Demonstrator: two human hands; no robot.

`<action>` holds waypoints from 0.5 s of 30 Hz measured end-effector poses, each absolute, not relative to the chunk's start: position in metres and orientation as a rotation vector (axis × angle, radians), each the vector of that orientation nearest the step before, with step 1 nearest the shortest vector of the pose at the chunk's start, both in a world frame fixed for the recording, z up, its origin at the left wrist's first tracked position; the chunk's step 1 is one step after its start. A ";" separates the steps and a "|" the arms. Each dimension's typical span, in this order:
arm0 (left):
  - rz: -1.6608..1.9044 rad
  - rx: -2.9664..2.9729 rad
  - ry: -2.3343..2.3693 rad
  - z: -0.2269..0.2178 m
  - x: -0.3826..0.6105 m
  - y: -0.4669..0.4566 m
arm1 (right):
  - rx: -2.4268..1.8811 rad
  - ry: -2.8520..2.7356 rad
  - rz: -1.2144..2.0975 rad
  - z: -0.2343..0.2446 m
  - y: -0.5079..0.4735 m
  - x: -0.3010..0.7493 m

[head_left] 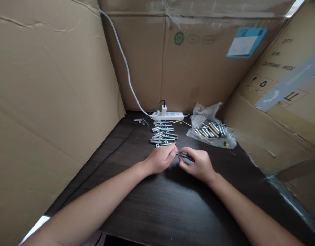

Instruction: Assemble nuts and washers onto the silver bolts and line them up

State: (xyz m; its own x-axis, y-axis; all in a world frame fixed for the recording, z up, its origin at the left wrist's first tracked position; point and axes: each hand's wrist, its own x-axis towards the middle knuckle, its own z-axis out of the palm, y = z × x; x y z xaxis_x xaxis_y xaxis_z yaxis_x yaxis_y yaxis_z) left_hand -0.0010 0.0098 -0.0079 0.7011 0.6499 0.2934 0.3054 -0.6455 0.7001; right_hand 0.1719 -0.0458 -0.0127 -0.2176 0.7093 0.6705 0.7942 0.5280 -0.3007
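In front of me, low over the dark table (pixel 152 205), both hands meet at a metal bolt (pixel 182 155). My right hand (pixel 199 164) pinches it between thumb and fingers, and it points left. The fingers of my left hand (pixel 159 160) are closed at the bolt's left end and hide that part. Just beyond my left hand lie rows of bolts and metal sleeves (pixel 169 130), with nuts and washers among them. One washer (pixel 157 145) sits close to my left knuckles.
A white power strip (pixel 170 116) with a plugged-in charger stands behind the rows. To the right, a clear plastic bag (pixel 229 140) holds several bolts. A black cable (pixel 106 158) crosses the table's left side. Cardboard walls (pixel 142 68) enclose the back and both sides.
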 end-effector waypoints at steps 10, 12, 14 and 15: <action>0.463 0.925 0.582 -0.002 0.007 0.012 | -1.237 -1.967 -0.063 -0.012 -0.045 0.173; 0.394 0.846 0.591 -0.001 0.006 0.012 | -1.222 -1.976 -0.051 -0.013 -0.045 0.174; 0.368 0.818 0.612 -0.002 0.007 0.011 | -1.222 -2.009 -0.042 -0.014 -0.044 0.174; 0.357 0.815 0.620 -0.003 0.007 0.011 | -1.228 -2.033 -0.039 -0.015 -0.043 0.174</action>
State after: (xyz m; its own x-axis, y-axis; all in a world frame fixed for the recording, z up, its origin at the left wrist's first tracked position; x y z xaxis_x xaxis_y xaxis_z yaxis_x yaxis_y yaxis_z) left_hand 0.0071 0.0109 -0.0027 0.7682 0.5200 -0.3736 -0.0622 0.6412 0.7648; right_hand 0.1741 -0.0434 -0.0148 -0.2610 0.7499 0.6079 0.7727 0.5397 -0.3340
